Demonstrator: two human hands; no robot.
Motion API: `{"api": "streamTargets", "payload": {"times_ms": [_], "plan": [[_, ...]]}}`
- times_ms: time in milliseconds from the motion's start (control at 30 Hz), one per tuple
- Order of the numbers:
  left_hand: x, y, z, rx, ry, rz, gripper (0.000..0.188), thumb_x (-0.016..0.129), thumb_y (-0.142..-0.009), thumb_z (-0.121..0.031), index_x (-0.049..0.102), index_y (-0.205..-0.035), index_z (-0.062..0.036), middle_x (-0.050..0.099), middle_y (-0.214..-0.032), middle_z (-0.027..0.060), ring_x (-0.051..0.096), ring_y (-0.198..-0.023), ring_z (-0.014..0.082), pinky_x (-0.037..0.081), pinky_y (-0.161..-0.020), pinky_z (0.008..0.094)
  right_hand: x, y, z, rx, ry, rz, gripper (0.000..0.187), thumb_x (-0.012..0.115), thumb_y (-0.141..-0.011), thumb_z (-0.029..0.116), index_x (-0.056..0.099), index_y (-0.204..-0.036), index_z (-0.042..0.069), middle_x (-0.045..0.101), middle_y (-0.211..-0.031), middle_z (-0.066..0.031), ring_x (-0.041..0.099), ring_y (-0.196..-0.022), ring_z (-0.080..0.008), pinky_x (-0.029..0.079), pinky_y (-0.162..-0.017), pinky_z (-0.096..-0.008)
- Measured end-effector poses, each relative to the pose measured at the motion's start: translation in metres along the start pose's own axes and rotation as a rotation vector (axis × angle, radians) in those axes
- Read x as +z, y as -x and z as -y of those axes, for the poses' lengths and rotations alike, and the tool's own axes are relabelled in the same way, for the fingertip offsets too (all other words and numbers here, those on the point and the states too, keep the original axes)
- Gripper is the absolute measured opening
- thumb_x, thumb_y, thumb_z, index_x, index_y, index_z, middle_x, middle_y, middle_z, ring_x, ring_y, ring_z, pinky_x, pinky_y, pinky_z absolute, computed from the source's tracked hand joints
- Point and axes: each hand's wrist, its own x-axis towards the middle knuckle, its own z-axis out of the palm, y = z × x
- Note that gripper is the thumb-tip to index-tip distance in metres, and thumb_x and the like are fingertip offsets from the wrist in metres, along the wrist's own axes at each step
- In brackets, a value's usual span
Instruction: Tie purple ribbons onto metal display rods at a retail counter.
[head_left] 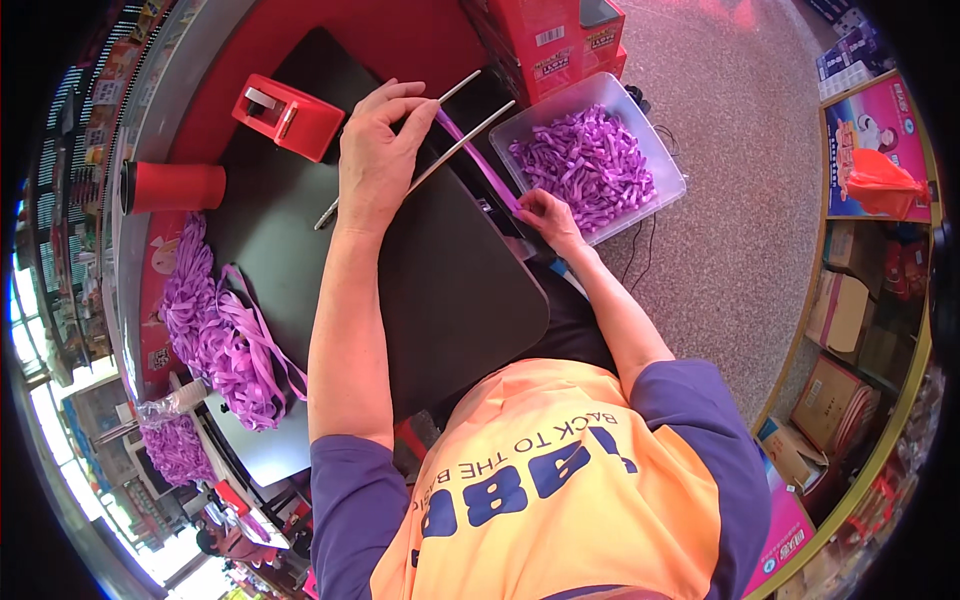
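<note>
A flat purple ribbon [478, 158] is stretched between my two hands, slanting down to the right. My left hand [378, 155] pinches its upper end between thumb and finger, above the black tabletop. Two thin metal rods [462, 140] lie beside and partly behind that hand; whether it touches them I cannot tell. My right hand [548, 218] closes its fingertips on the ribbon's lower end, at the near edge of a clear plastic bin [672, 172]. Short purple ribbon pieces [585, 165] are heaped in the bin.
Left on the black table [450, 300] stand a red tape dispenser [290, 115] and a red cup [178, 188]. Long purple ribbons [215, 320] pile at its left edge. Red boxes [545, 50] are stacked behind the bin. Shelves with cartons [835, 400] line the right side.
</note>
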Motion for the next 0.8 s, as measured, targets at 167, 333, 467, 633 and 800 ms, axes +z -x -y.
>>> {"api": "streamTargets", "payload": {"times_ms": [167, 333, 467, 633, 800], "plan": [[0.000, -0.001, 0.001, -0.011, 0.005, 0.011, 0.021, 0.066, -0.089, -0.021, 0.074, -0.097, -0.0028, 0.066, -0.119, 0.0078, 0.051, -0.126, 0.0255, 0.039, -0.104, 0.0363, -0.003, 0.000, 0.010, -0.446, 0.175, -0.227, 0.014, 0.073, -0.080, 0.015, 0.064, -0.089, 0.008, 0.059, -0.089, -0.0088, 0.063, -0.085, -0.0286, 0.051, -0.074, -0.0365], [0.001, 0.000, 0.004, 0.005, -0.004, -0.001, 0.020, 0.066, -0.090, -0.020, 0.074, -0.094, -0.0023, 0.067, -0.117, 0.0078, 0.052, -0.125, 0.0234, 0.040, -0.102, 0.0346, -0.005, 0.005, 0.006, -0.517, 0.195, -0.131, 0.010, 0.070, -0.081, 0.012, 0.065, -0.089, 0.008, 0.062, -0.093, -0.0082, 0.064, -0.086, -0.0302, 0.052, -0.075, -0.0382], [0.001, -0.001, 0.005, 0.001, -0.003, 0.014, 0.022, 0.066, -0.090, -0.022, 0.073, -0.098, -0.0031, 0.066, -0.118, 0.0068, 0.050, -0.126, 0.0248, 0.040, -0.104, 0.0357, -0.002, 0.007, 0.007, -0.381, 0.105, -0.042, 0.013, 0.071, -0.080, 0.012, 0.066, -0.092, 0.008, 0.064, -0.088, -0.0084, 0.066, -0.083, -0.0259, 0.052, -0.073, -0.0355], [0.001, -0.001, 0.007, 0.010, -0.017, 0.014, 0.022, 0.065, -0.090, -0.022, 0.073, -0.097, -0.0032, 0.067, -0.117, 0.0060, 0.051, -0.126, 0.0244, 0.040, -0.103, 0.0354, 0.007, 0.009, 0.006, -0.061, -0.118, -0.040, 0.021, 0.074, -0.081, 0.014, 0.067, -0.099, 0.007, 0.067, -0.083, -0.0065, 0.065, -0.078, -0.0152, 0.051, -0.070, -0.0297], [0.002, -0.001, 0.007, 0.014, 0.000, 0.013, 0.021, 0.065, -0.090, -0.022, 0.073, -0.096, -0.0031, 0.067, -0.116, 0.0059, 0.051, -0.126, 0.0244, 0.040, -0.102, 0.0350, 0.009, -0.003, -0.005, 0.048, -0.151, -0.036, 0.023, 0.074, -0.083, 0.015, 0.068, -0.103, 0.006, 0.069, -0.081, -0.0030, 0.063, -0.075, -0.0095, 0.049, -0.069, -0.0258]]}}
